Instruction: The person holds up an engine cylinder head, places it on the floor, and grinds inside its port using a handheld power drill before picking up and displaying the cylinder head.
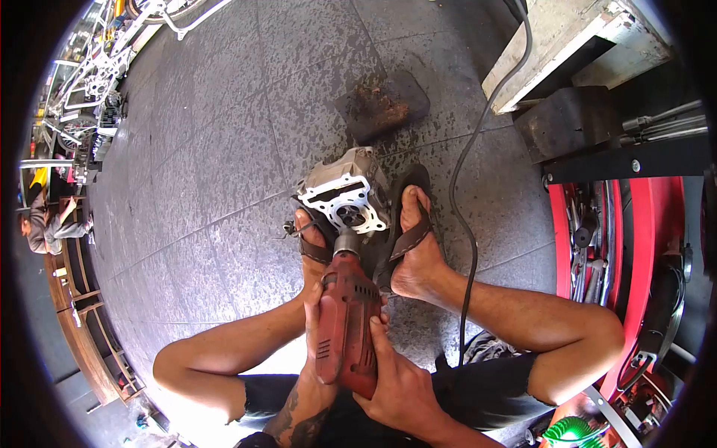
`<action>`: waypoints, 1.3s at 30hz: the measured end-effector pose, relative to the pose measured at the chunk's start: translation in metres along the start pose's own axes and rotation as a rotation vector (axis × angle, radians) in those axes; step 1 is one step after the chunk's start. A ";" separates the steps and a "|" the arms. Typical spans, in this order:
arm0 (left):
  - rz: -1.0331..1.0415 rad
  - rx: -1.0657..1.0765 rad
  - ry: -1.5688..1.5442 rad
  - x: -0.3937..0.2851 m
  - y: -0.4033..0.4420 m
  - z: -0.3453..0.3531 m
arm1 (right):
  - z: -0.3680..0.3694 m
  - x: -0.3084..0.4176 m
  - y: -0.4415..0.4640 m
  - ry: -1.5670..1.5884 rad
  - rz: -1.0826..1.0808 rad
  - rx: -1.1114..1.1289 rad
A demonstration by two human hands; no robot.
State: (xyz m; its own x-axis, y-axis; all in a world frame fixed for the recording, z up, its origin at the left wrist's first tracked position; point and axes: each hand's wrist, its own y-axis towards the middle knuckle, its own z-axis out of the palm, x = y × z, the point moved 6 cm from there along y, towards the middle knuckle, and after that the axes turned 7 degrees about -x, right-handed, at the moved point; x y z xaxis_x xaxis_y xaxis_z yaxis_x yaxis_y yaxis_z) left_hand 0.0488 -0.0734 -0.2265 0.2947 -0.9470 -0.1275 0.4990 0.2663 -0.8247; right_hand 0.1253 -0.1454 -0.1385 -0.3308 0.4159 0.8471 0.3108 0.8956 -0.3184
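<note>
We see a big gray floor (194, 149) under the metal engine part (332, 175). A tall red rack (657, 246) stands to the right, well apart from the engine part. Our two feet in dark sandals are close by the engine part, one on each side. The dark block (388, 104) lies on the floor just past the engine part. The red drill (345, 321) is on our side of the engine part, with its nose at the round hole; we cannot tell if they touch. Our left hand (312, 336) is closed on the drill's left side, and our right hand (396, 384) is wrapped around its right side.
</note>
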 end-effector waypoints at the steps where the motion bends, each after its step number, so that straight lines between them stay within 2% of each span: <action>1: -0.007 -0.010 -0.003 -0.001 0.002 -0.005 | 0.001 0.000 0.003 0.007 0.022 0.017; 4: -0.086 0.126 -0.154 -0.001 0.006 -0.010 | -0.001 -0.001 0.006 0.016 0.055 0.038; 6: -0.006 0.067 -0.135 0.000 0.006 -0.007 | -0.004 0.001 0.007 0.014 0.045 0.024; 22: -0.004 0.038 -0.141 -0.005 0.010 -0.002 | -0.005 0.003 0.008 0.002 0.049 0.032; 24: 0.036 -0.007 0.102 -0.003 0.005 -0.005 | -0.007 0.004 0.005 0.002 0.051 0.029; 28: 0.040 -0.011 0.056 -0.002 0.013 -0.012 | -0.002 -0.002 0.010 0.003 0.045 0.039; 30: -0.039 0.022 -0.071 -0.006 0.014 -0.006 | -0.003 -0.001 0.009 0.007 0.051 0.051; 33: 0.011 0.004 0.025 -0.001 0.004 0.000 | -0.006 0.003 0.005 0.013 0.029 0.010; 35: 0.017 0.036 0.048 -0.001 0.011 -0.010 | -0.005 0.001 0.003 0.005 -0.045 -0.100; 36: 0.012 0.033 0.044 -0.001 0.013 -0.013 | -0.006 0.002 0.005 0.003 -0.039 -0.096; 38: 0.011 -0.008 0.025 -0.006 0.014 -0.012 | -0.001 0.000 0.012 0.018 0.090 0.072; 39: 0.004 -0.028 0.052 -0.010 0.012 -0.009 | -0.002 0.001 0.009 0.018 0.086 0.069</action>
State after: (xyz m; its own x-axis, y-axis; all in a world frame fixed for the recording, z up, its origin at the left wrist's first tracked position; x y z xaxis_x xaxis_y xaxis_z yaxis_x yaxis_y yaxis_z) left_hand 0.0446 -0.0626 -0.2403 0.2538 -0.9541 -0.1588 0.4748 0.2659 -0.8390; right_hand 0.1294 -0.1374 -0.1392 -0.2891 0.4891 0.8229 0.2753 0.8658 -0.4179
